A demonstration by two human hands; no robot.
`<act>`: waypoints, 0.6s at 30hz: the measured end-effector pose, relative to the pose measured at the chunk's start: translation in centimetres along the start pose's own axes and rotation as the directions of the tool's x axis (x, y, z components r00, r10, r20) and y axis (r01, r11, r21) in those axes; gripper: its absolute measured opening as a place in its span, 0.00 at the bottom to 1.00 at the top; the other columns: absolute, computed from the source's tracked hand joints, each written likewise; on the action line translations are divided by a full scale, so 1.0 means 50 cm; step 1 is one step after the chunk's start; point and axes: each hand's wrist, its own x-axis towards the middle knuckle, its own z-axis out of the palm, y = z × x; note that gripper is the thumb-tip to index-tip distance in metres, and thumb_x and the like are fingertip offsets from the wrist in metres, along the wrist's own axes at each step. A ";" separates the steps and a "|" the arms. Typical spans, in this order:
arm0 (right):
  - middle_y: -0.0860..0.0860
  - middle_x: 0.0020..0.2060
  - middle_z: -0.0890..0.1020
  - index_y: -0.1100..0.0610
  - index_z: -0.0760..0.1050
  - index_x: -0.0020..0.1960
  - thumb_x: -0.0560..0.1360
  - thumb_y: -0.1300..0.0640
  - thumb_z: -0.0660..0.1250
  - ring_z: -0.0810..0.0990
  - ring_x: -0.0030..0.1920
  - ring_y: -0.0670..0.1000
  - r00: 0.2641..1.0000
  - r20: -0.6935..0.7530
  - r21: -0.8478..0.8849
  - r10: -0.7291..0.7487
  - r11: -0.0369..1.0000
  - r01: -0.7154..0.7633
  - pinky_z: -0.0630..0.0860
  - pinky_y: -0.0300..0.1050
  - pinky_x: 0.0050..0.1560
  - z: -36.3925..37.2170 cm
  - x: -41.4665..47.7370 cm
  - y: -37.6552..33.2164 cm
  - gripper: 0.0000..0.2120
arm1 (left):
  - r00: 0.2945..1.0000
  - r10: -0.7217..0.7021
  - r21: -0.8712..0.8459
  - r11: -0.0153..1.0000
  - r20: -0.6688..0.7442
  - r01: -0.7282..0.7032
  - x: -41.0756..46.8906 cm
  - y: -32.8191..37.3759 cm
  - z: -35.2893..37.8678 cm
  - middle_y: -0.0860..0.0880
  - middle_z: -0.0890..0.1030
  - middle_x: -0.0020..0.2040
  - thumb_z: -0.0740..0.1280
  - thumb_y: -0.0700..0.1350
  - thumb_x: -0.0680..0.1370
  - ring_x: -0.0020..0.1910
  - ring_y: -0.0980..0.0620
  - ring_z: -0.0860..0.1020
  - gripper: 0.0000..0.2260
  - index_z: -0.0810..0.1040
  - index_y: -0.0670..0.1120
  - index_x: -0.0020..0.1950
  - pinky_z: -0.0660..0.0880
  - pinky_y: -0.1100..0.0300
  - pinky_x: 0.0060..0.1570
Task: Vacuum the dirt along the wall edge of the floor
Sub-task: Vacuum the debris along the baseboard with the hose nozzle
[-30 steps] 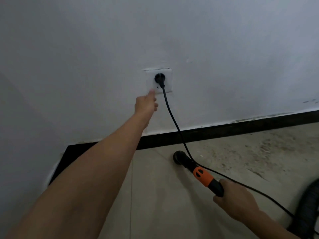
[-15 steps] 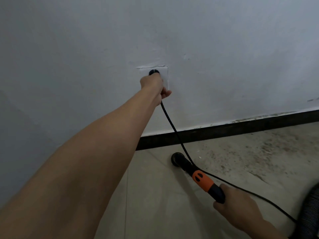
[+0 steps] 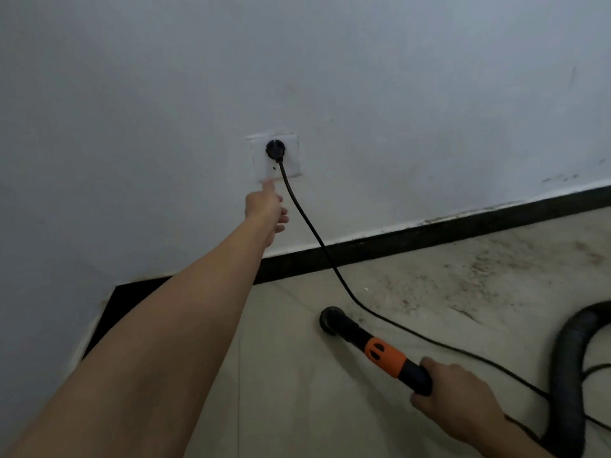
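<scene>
My right hand [image 3: 459,391] grips the black vacuum wand [image 3: 383,355], which has an orange collar. Its round nozzle [image 3: 330,320] rests on the pale tiled floor, a short way out from the black baseboard [image 3: 429,239]. Grey dirt [image 3: 479,279] is smeared over the floor to the right of the nozzle, along the wall edge. A black plug [image 3: 274,149] sits in the white wall socket [image 3: 291,163]. My left hand [image 3: 266,206] reaches up to it, its extended forefinger touching the socket's lower left edge, and holds nothing.
The black power cord [image 3: 330,259] hangs from the plug and runs across the floor to the lower right. A ribbed black hose [image 3: 568,358] loops at the right edge. A dark wedge of baseboard [image 3: 132,305] marks the corner on the left.
My left hand was on the plug half a second ago; it has dropped below it and now touches the socket plate with one finger. The view has shifted, showing more hose.
</scene>
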 end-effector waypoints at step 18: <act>0.44 0.33 0.76 0.43 0.63 0.39 0.70 0.34 0.60 0.72 0.33 0.42 0.997 0.028 -0.251 0.075 0.966 -0.065 0.63 0.35 0.29 0.071 -0.260 0.272 0.14 | 0.952 0.135 0.894 0.329 0.275 -0.304 -0.229 -0.611 -0.028 0.39 0.71 0.63 0.60 0.45 0.79 0.63 0.40 0.69 0.16 0.73 0.40 0.64 0.69 0.50 0.59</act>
